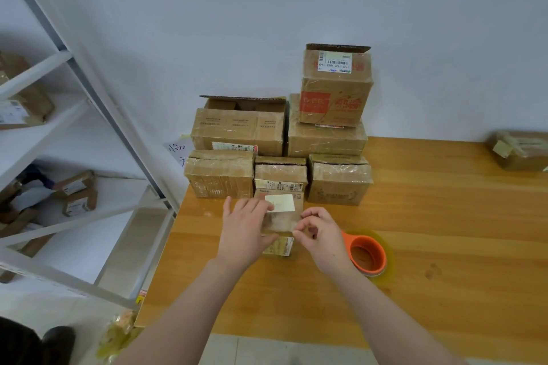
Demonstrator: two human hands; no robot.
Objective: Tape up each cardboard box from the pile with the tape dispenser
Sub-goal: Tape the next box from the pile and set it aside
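A small cardboard box (283,216) with a white label lies on the wooden table (430,231) in front of me. My left hand (246,231) holds its left side, fingers over the top and thumb at the near edge. My right hand (321,235) pinches something thin at the box's right side; I cannot tell what. The orange tape dispenser (367,255) with its clear tape roll rests on the table just right of my right hand. Behind the small box stands the pile of cardboard boxes (237,130) against the wall, several of them wrapped in clear tape.
A white metal shelf rack (98,115) with parcels stands at the left, close to the table's left edge. Another taped box (522,149) sits at the table's far right. A red-printed box (336,86) tops the pile. A bag lies on the floor (118,332).
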